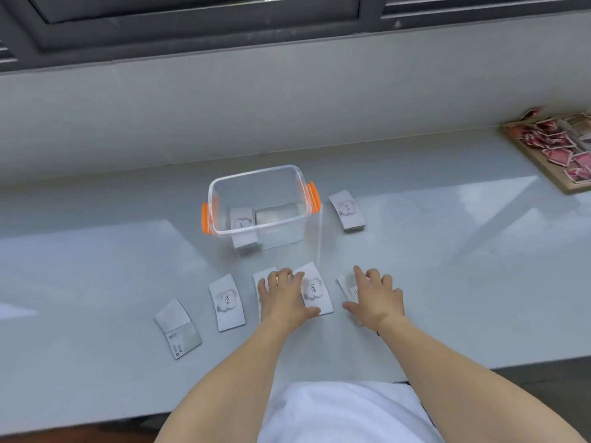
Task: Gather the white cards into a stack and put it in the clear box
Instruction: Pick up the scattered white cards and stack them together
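Observation:
A clear box (259,232) with orange latches stands on the grey counter and holds a small stack of white cards (242,219). Several white cards lie in a row in front of it. My left hand (282,298) lies flat on one card, its thumb on the neighbouring "love" card (316,290). My right hand (375,295) rests with fingers spread on another card (346,284) that it mostly hides. Two more cards lie further left, one face up (226,302), one showing its back (178,328). A card stack (347,210) sits to the right of the box.
A wooden tray (558,183) with several red cards sits at the far right of the counter. A wall and a dark window frame rise behind the counter. The counter's front edge runs just before my white shirt.

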Demonstrator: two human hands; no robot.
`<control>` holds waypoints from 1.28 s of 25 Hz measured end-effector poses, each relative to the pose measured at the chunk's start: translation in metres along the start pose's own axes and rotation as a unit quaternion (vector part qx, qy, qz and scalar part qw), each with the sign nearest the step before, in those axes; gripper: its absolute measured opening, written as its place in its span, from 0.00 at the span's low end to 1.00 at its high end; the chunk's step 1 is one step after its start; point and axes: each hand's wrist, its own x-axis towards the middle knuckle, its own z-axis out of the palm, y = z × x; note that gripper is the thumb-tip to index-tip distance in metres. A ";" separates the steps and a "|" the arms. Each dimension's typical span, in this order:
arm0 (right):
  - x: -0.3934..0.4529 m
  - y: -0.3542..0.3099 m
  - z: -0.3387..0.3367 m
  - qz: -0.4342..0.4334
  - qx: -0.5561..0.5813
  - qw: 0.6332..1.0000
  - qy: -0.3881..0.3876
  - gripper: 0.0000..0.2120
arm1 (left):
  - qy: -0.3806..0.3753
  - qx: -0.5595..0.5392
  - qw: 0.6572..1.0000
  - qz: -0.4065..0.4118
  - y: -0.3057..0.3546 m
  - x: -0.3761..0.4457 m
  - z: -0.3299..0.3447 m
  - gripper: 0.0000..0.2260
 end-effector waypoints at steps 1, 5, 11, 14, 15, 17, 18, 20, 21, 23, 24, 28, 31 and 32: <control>0.002 -0.001 0.000 0.007 0.008 1.000 -0.015 0.38 | -0.015 -0.009 1.000 -0.006 0.002 0.004 -0.001 0.41; 0.007 -0.003 0.000 0.031 0.029 0.998 -0.037 0.33 | -0.056 0.015 0.998 -0.021 0.008 0.019 -0.003 0.48; 0.015 -0.007 -0.005 0.049 0.065 0.996 -0.028 0.26 | -0.074 0.045 0.996 -0.033 0.017 0.032 -0.009 0.50; 0.020 -0.006 -0.006 0.062 0.082 0.994 -0.024 0.27 | -0.064 0.045 0.996 -0.034 0.017 0.034 -0.011 0.46; 0.021 -0.006 -0.006 0.071 0.096 0.993 -0.018 0.26 | -0.056 0.036 0.997 -0.033 0.016 0.034 -0.011 0.42; 0.024 -0.007 -0.004 0.093 0.176 0.980 -0.007 0.21 | -0.039 0.005 0.999 -0.034 0.011 0.035 -0.012 0.33; 0.026 -0.007 -0.004 0.099 0.234 0.967 -0.008 0.19 | -0.033 -0.026 0.998 -0.040 0.008 0.035 -0.013 0.27; 0.029 -0.008 -0.005 0.079 0.321 0.943 -0.026 0.16 | -0.029 -0.120 0.990 -0.061 0.003 0.035 -0.017 0.15; 0.030 -0.009 -0.005 0.064 0.346 0.935 -0.036 0.16 | -0.032 -0.166 0.983 -0.067 0.001 0.034 -0.018 0.11; 0.027 -0.013 -0.007 0.041 0.373 0.925 -0.056 0.15 | -0.044 -0.238 0.968 -0.074 0.000 0.031 -0.020 0.08; 0.026 -0.016 -0.007 0.033 0.380 0.922 -0.067 0.15 | -0.052 -0.269 0.959 -0.078 0.001 0.029 -0.020 0.08; 0.022 -0.026 -0.008 -0.001 0.395 0.914 -0.090 0.14 | -0.067 -0.262 0.960 -0.072 0.008 0.027 -0.016 0.07; 0.019 -0.035 -0.011 -0.029 0.406 0.909 -0.089 0.11 | -0.050 -0.232 0.969 -0.064 0.013 0.027 -0.012 0.07; 0.017 -0.037 -0.013 -0.040 0.398 0.912 -0.091 0.10 | -0.047 -0.230 0.970 -0.061 0.015 0.027 -0.011 0.06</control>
